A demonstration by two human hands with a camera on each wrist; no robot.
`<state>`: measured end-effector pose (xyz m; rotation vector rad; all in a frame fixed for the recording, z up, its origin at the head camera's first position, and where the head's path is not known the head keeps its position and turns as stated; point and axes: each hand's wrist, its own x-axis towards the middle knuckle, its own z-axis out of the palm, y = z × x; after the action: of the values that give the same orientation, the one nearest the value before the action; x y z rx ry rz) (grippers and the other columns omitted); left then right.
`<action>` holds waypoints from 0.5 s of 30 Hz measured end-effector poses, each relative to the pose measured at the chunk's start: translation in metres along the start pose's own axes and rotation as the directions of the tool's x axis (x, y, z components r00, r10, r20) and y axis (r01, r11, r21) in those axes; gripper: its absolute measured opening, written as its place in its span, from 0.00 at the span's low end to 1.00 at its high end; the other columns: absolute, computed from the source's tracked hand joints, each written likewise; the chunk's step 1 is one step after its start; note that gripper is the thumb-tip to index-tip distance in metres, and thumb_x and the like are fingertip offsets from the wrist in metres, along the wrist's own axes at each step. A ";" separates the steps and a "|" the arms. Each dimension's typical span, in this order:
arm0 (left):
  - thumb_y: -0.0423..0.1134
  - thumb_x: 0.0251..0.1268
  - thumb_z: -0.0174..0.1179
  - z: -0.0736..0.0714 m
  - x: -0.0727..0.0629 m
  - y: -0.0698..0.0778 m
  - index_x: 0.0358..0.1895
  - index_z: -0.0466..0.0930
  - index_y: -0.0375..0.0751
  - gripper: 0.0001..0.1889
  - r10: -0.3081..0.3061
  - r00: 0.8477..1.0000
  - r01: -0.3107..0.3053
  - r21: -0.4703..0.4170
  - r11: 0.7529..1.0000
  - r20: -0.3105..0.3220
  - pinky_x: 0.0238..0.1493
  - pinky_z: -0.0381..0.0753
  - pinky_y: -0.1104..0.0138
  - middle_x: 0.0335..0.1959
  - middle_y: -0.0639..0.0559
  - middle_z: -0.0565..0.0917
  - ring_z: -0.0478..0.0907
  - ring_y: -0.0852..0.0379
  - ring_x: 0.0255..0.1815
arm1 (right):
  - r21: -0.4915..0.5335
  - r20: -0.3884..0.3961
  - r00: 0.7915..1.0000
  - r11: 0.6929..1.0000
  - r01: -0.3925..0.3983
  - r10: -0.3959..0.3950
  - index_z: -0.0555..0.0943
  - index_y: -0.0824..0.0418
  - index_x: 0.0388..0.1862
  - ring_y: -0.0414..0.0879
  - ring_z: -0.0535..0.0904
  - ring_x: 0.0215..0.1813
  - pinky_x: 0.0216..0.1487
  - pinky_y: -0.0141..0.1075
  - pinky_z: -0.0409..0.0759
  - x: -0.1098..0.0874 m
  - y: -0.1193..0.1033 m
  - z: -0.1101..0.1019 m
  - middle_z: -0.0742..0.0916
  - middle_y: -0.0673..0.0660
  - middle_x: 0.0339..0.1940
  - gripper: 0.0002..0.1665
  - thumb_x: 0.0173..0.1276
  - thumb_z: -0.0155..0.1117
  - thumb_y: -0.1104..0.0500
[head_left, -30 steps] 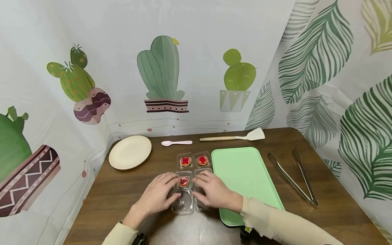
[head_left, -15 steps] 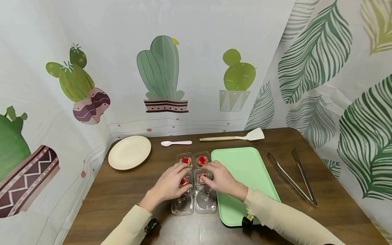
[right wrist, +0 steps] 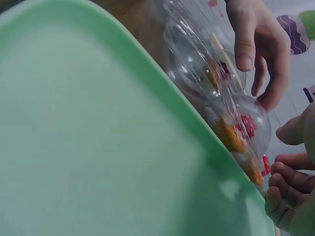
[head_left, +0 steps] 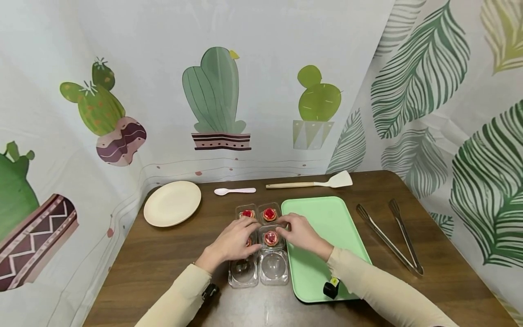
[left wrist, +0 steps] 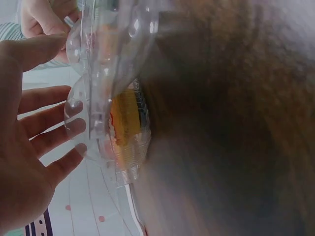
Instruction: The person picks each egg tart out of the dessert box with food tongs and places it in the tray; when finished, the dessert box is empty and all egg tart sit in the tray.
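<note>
Clear, domed plastic tart containers [head_left: 279, 245] beside the green rectangular tray [head_left: 324, 222] look light, slippery, crushable; best gripped by rims. The left hand [head_left: 234, 240] is relaxed at one dome [left wrist: 84, 115]; the right hand [head_left: 302, 233], loosely curled, holds nothing.

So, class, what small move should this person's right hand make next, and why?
Perhaps press lightly on the clear dome over the front right tart: the right hand looks empty and is close beside that dome, and the pictures don't settle whether it is fully seated.
</note>
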<state>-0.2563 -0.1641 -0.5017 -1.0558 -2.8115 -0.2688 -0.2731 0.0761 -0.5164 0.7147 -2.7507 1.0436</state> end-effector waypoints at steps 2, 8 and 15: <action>0.61 0.59 0.62 0.001 0.001 -0.001 0.60 0.77 0.44 0.31 0.003 1.000 -0.003 0.001 1.000 0.007 0.69 0.68 0.55 0.59 0.51 0.77 0.71 0.51 0.64 | 0.029 0.020 0.999 0.998 -0.046 0.046 0.86 0.63 0.44 0.38 0.73 0.28 0.30 0.29 0.74 0.001 0.002 -0.001 0.82 0.48 0.28 0.14 0.61 0.69 0.57; 0.61 0.59 0.63 0.001 0.004 0.000 0.59 0.77 0.44 0.31 0.013 0.999 -0.014 0.012 1.000 0.034 0.67 0.70 0.56 0.58 0.52 0.78 0.72 0.52 0.63 | 0.070 0.105 0.987 0.989 -0.127 0.120 0.85 0.62 0.45 0.38 0.74 0.27 0.29 0.30 0.75 0.005 0.008 -0.002 0.83 0.47 0.26 0.13 0.64 0.67 0.57; 0.61 0.58 0.63 0.001 0.006 0.000 0.60 0.77 0.44 0.32 0.002 0.997 -0.003 0.008 1.000 0.072 0.68 0.68 0.54 0.60 0.50 0.78 0.71 0.50 0.64 | 0.081 0.178 0.966 0.975 -0.206 0.189 0.86 0.61 0.44 0.39 0.74 0.22 0.24 0.32 0.74 0.007 0.014 -0.002 0.83 0.49 0.24 0.11 0.65 0.66 0.59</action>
<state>-0.2608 -0.1598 -0.5016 -1.0882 -2.8719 -0.2240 -0.2859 0.0835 -0.5212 0.5745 -2.9852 1.2181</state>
